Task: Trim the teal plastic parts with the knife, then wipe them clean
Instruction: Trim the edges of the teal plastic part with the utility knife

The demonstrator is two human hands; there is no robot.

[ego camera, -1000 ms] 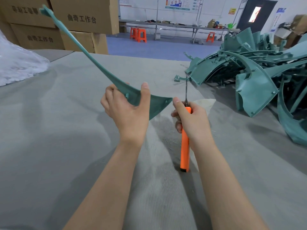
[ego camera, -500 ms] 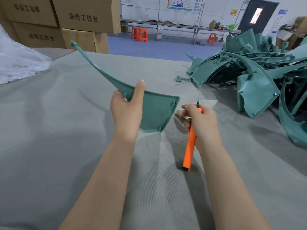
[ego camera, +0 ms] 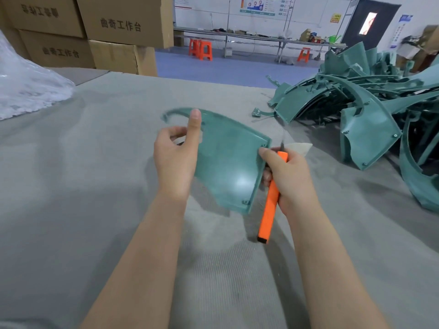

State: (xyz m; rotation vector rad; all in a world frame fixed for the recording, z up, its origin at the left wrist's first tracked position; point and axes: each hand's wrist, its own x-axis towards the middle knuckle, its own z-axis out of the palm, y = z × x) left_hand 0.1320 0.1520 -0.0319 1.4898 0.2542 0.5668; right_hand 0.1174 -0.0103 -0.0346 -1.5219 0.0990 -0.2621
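1. The teal part (ego camera: pixel 228 162) is held in the air above the grey tabletop (ego camera: pixel 95 198). The left hand (ego camera: pixel 174 160) grips its left side, thumb flat up the near face and the other fingers (ego camera: pixel 169 132) curled round the edge. The trim should go best with the panel held rigid and its right edge turned to the blade.
2. The right hand (ego camera: pixel 291 181) is wrapped tight round the orange knife (ego camera: pixel 268 210), with its thumb braced on the part's right edge. Short, shallow strokes directed away from the left fingers look safest.
3. The blurred blade stands just above the right fingers, beside the panel's far corner. Whether it touches the plastic cannot be told. Only the excess at the rim should be shaved, sparing the screw holes.
4. There is one tabletop. One heap of teal parts (ego camera: pixel 370 108) lies well to the right of the right fingers, too tangled to number.
5. Four cardboard boxes (ego camera: pixel 118 24) stand far beyond the left fingers, and one clear plastic bag (ego camera: pixel 28 91) lies well to their left.
6. Three orange stools (ego camera: pixel 202 49) stand on the far floor.
7. There is one part in hand and one knife. One pale cloth (ego camera: pixel 299 147) lies just behind the right fingers, and the wiping is not yet begun.
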